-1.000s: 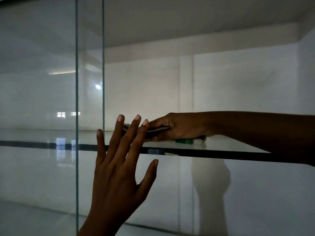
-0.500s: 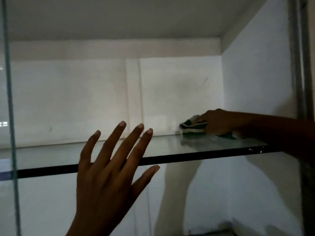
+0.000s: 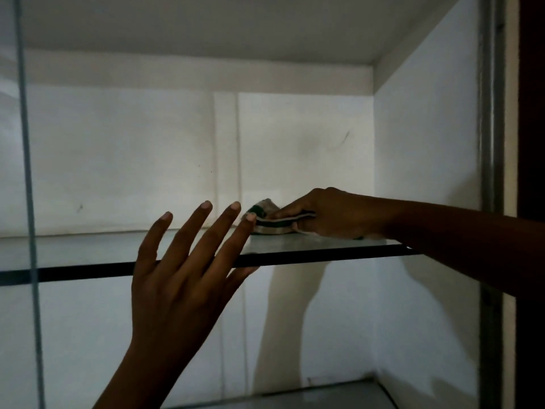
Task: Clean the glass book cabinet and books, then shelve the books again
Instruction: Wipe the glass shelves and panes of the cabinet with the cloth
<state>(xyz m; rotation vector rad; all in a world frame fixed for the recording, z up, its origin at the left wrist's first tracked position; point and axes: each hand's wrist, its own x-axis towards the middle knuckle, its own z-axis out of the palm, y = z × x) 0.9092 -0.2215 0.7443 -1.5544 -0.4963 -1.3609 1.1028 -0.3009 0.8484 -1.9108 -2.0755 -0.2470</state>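
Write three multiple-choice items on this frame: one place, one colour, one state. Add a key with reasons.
1. Where is the cloth?
A. On the glass shelf, toward its right end
B. On the cabinet floor
C. Hanging from the door frame

2. What colours are the cloth's stripes?
A. Red and yellow
B. Dark green and pale
C. Blue and orange

3. How is the left hand?
A. Clenched in a fist
B. Gripping a book
C. Open, fingers spread, holding nothing

Key:
1 A: the right hand holds it down on the shelf's top face.
2 B: dark green bands show beside pale ones.
3 C: its fingers are straight and apart, with nothing in them.
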